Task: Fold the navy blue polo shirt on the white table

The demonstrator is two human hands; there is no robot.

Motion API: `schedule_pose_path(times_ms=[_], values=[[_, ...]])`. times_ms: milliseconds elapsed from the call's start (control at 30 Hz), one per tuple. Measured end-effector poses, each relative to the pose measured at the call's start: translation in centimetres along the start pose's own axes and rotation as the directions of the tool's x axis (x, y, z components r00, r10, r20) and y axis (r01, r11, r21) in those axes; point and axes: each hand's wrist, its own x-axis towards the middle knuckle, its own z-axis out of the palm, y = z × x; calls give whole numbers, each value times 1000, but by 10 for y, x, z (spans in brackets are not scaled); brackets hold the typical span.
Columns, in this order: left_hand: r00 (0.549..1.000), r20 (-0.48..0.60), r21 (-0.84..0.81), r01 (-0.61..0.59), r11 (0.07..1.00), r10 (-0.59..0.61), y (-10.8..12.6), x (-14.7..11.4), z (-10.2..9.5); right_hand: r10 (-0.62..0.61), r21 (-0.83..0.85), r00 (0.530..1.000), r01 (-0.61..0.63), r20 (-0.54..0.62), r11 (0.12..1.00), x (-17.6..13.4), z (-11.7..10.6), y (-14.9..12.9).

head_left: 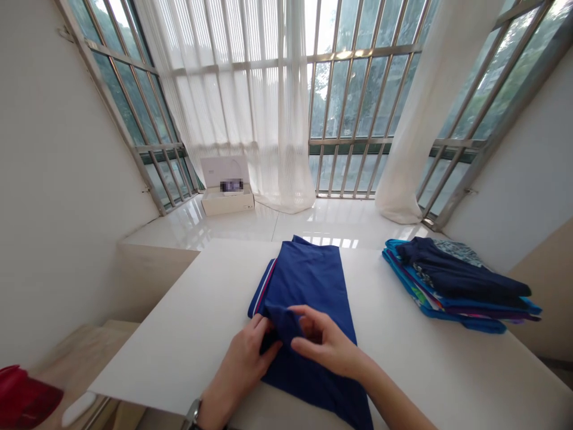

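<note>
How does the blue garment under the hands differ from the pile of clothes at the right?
The blue garment is a single piece lying in the table's middle, pinched by both the left hand and right hand; the pile of clothes is several folded pieces stacked, untouched. The garment is plain navy with a striped edge; the pile mixes colours. Both rest on the white table.

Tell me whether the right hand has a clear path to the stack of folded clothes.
Probably yes: the right hand is on the blue garment, and only bare table lies between it and the stack.
</note>
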Motion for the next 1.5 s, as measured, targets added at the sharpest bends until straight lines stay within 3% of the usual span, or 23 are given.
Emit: schedule_pose_path(times_ms=[100,167,233,333,400,433,500,567,633,733,833,867,967,1067,1133,1200,1267,1367,1433,1500], values=[[997,-71,36,35,999,-32,-23,-17,-9,120,-18,938,-121,324,992,-4,8,5],[983,-182,94,48,994,-30,-35,-29,-18,133,-11,912,-139,387,990,-4,7,4],[944,-328,193,37,981,29,-35,-36,-24,97,21,949,-108,300,994,-1,0,1],[877,-405,371,-101,923,259,-10,-36,-13,-17,-72,999,13,-47,997,9,-18,1],[816,-355,486,-256,836,456,13,-31,13,-150,-308,945,57,-289,950,15,-33,8],[779,-328,542,-309,782,535,23,-28,30,-230,-448,907,51,-354,892,18,-41,13],[731,-306,623,-331,709,610,35,-22,66,-350,-678,868,22,-352,735,20,-54,26],[704,-304,647,-342,682,642,36,-20,96,-381,-798,881,8,-279,603,20,-63,36],[693,-301,628,-373,683,655,27,-20,109,-363,-849,898,-20,-247,528,18,-68,39],[760,-149,561,-462,687,633,7,-27,86,-322,-882,917,-61,-234,468,14,-66,31],[837,199,387,-545,744,510,-12,-36,26,-246,-889,953,-50,-179,455,9,-55,15],[856,265,326,-513,794,444,-17,-38,3,-219,-887,963,-42,-159,460,7,-49,10],[943,269,276,-269,923,195,-33,-40,-56,-147,-856,986,12,-75,516,1,-26,-3],[987,159,397,-60,916,-4,-42,-36,-84,-65,-709,993,115,97,695,-4,-2,-11],[995,52,514,42,857,-80,-43,-35,-80,-23,-550,978,135,206,824,-6,6,-14],[991,-37,571,127,811,-129,-42,-38,-62,-31,-489,981,124,194,864,-7,4,-15],[985,-50,565,165,808,-166,-40,-44,-36,-80,-591,995,100,60,801,-5,-9,-13],[985,-3,552,143,821,-170,-42,-51,-8,-134,-794,984,-14,-120,607,-2,-33,-6],[991,22,550,98,830,-131,-48,-47,-6,-116,-835,977,-87,-178,543,-1,-45,-2],[995,69,539,22,842,-70,-58,-35,-18,-88,-839,976,-122,-198,529,0,-51,0]])
